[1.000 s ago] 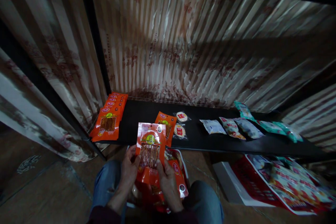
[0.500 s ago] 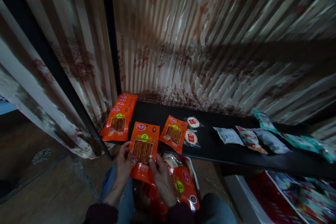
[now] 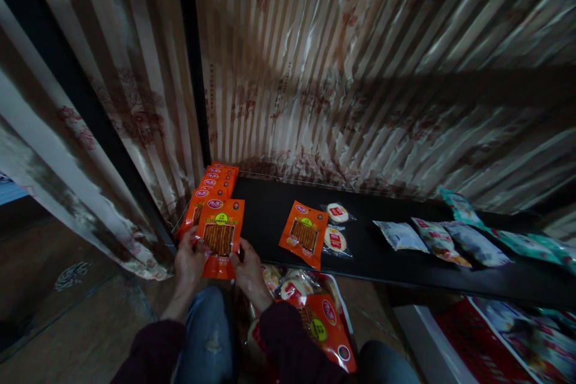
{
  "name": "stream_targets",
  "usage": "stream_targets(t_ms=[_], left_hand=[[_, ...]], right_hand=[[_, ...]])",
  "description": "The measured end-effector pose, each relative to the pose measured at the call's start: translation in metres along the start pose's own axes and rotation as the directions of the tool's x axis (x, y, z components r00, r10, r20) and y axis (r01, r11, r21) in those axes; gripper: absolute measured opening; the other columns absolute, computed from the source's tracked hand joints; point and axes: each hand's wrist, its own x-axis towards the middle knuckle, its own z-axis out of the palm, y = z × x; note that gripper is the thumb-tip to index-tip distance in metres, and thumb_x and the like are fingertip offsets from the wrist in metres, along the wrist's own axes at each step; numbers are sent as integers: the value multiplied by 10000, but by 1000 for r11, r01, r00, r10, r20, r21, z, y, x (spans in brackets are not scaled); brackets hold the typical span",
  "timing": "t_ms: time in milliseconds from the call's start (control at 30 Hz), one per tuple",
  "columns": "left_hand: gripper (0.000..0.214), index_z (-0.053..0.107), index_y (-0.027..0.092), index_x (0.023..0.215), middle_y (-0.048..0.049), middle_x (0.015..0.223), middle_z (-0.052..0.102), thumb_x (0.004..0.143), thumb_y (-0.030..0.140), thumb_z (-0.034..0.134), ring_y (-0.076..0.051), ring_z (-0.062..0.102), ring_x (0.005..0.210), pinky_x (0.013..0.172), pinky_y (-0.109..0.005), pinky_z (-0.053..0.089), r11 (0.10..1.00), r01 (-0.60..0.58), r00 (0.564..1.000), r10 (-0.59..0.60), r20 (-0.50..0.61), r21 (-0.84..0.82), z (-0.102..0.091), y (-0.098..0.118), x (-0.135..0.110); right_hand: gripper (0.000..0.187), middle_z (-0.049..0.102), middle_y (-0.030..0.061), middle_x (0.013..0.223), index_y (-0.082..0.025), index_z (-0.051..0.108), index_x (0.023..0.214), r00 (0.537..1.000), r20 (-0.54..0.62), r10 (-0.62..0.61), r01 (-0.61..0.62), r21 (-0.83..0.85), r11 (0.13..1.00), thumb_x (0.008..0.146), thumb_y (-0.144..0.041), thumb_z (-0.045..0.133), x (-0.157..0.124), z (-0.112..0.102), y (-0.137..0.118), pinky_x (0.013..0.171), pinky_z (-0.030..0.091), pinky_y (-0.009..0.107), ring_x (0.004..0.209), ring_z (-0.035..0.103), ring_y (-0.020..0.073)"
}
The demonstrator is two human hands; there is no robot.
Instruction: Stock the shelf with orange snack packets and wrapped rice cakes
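An orange snack packet with a clear window showing brown sticks is held upright between both hands. My left hand grips its left edge, thumb on the front. On its lower right edge my right hand is closed, thumb also on the front. Behind it, a row of overlapping orange packets lies at the shelf's left end, partly covered by the held one. Another orange packet lies alone on the black shelf, beside two round white wrapped snacks.
Below the shelf, a box between my knees holds more orange packets and wrapped snacks. Further right on the shelf lie several white and green bags. A red and white carton of bags stands on the floor. Black posts frame the left end.
Both hands have carried the orange packet left and slightly up, so it now overlaps the row of packets. More of the box below shows. The view has shifted slightly.
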Motion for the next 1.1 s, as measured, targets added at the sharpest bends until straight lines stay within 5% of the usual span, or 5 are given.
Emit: stream_targets(t_ms=[333,767,1100], left_hand=[[418,550,188,1248,-138,1144,655,857,212,404,-247,647,934,773,-343,491,937,-2,999,-12,39,349,-7,20,45],[413,556,149,1228,-174,1244,559,854,168,380,-223,675,736,610,-323,496,842,-68,994,10,110,535,4,14,46],[393,612,113,1152,-178,1345,509,885,272,372,-296,431,1268,1006,-412,371,690,-265,948,315,50,673,28,24,50]], right_hand=[[657,656,48,1121,-202,480,1318,998,-11,-59,57,-120,991,678,-49,484,46,39,-1,941,469,322,1038,611,179],[604,638,105,1133,-153,534,1274,998,29,-61,67,-311,948,690,-9,475,52,49,8,952,463,320,1036,616,203],[559,619,131,1045,-129,561,1240,989,83,-125,148,-382,912,702,-20,454,52,48,13,823,517,335,910,629,221]])
